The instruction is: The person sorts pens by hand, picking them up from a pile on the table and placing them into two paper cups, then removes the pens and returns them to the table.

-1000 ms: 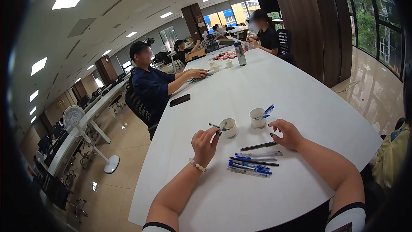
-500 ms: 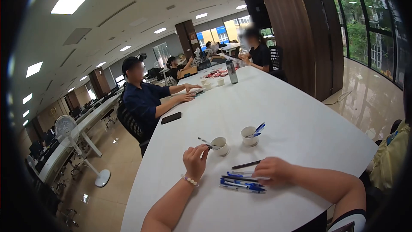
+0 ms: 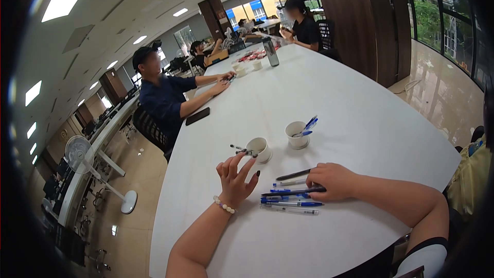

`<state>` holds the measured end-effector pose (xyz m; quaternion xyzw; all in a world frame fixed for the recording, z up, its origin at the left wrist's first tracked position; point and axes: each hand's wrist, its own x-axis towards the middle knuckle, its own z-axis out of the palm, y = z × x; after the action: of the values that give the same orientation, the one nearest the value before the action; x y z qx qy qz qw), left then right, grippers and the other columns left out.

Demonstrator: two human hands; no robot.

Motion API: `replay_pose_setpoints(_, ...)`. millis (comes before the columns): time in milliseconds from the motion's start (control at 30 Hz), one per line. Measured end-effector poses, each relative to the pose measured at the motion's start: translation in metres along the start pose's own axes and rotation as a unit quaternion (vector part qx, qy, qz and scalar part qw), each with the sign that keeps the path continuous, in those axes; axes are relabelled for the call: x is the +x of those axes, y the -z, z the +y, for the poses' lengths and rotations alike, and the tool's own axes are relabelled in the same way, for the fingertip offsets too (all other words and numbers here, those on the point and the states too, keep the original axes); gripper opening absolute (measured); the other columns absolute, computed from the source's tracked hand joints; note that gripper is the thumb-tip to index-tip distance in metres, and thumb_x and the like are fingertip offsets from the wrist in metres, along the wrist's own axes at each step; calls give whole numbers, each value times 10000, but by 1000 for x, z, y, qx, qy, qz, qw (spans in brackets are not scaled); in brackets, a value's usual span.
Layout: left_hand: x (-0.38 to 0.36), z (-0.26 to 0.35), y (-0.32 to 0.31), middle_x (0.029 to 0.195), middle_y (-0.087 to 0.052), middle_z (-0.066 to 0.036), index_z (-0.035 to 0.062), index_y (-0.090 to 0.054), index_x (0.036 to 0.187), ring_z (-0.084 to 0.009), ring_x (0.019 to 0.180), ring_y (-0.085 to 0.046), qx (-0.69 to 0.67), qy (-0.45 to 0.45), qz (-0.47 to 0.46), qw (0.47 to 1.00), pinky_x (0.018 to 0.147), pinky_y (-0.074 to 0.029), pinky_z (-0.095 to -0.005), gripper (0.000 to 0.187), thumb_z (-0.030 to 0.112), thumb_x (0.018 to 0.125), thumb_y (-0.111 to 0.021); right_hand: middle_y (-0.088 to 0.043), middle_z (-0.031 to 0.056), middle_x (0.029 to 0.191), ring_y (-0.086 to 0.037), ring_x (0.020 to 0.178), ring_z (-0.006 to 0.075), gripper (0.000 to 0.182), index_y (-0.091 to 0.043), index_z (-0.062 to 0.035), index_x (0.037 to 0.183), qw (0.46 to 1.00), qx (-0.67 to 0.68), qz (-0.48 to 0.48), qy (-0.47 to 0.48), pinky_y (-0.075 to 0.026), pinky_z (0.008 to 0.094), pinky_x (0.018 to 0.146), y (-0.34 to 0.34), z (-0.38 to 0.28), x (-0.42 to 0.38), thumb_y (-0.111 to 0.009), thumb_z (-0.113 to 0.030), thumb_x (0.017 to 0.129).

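My left hand [image 3: 235, 175] is open, thumb and fingers apart, with fingertips close to the left paper cup [image 3: 262, 151]. Dark-tipped pens [image 3: 239, 148] lean out over that cup's left rim. A second paper cup [image 3: 297, 141], to its right, contains blue pens [image 3: 310, 123]. On the table's near side my right hand [image 3: 333, 181] has its fingers closed on a black pen [image 3: 288, 192], which lies across the pile. Under and beside it are several blue and clear pens [image 3: 290, 203]. Another black pen [image 3: 294, 174] lies just behind, reaching the right fingertips.
A black phone [image 3: 198, 117] lies by the left edge of the white table [image 3: 370, 108]. A co-worker in dark blue [image 3: 167, 95] sits there, hands near more cups. A bottle [image 3: 270, 52] stands farther back; another person [image 3: 306, 31] sits beyond it. A fan [image 3: 80, 154] stands left.
My left hand has let go of a pen at the left cup and its fingers have spread. My right hand has taken hold of a black pen. The head view has tilted down.
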<state>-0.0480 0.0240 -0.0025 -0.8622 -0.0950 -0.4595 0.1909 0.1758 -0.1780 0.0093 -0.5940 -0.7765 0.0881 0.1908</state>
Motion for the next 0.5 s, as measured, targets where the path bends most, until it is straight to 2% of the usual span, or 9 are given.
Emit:
replay_pose_setpoints(133,-3,3,13,1188,-546,-15,206,-637,1102,-203,1024,-486,-79,-52,-42,995,864,-316,-381,430,216,678,-706,-591,51,834,-548,832,236,159,-587,-99,846,997,39,66,-9,-441,365,762,-4,6,2,-644,-243,809)
replay_pose_setpoints(300,6,4,16,1071,-579,1,177,-639,1040,-190,966,-516,-170,-69,-115,976,836,-362,-351,427,199,628,-749,-590,49,773,-555,776,227,102,-587,-83,822,992,63,109,4,-444,354,720,-6,13,5,-646,-166,813)
replay_pose_setpoints(367,9,4,17,1026,-592,4,168,-639,1020,-187,943,-530,-204,-75,-144,965,820,-381,-342,417,193,621,-758,-599,57,763,-567,764,232,70,-588,-77,831,978,69,197,-15,-449,354,717,-7,14,7,-634,-129,819)
replay_pose_setpoints(400,11,4,18,983,-600,1,158,-637,992,-191,908,-541,-227,-77,-179,954,800,-398,-337,386,189,627,-759,-606,60,744,-575,706,195,54,-580,-60,843,971,68,229,-13,-460,323,666,-8,17,7,-622,-94,843)
replay_pose_setpoints(433,13,4,18,940,-608,-2,149,-636,964,-194,874,-551,-249,-79,-213,942,780,-415,-332,355,185,633,-760,-606,60,744,-575,706,195,54,-580,-60,843,971,67,231,-13,-460,323,666,-6,16,7,-622,-94,843)
replay_pose_setpoints(500,15,5,18,918,-608,-12,139,-633,940,-202,849,-552,-265,-76,-238,931,766,-423,-331,322,182,645,-755,-614,45,750,-550,645,130,70,-564,-48,846,915,252,293,-113,-441,272,598,0,15,7,-620,-85,864)
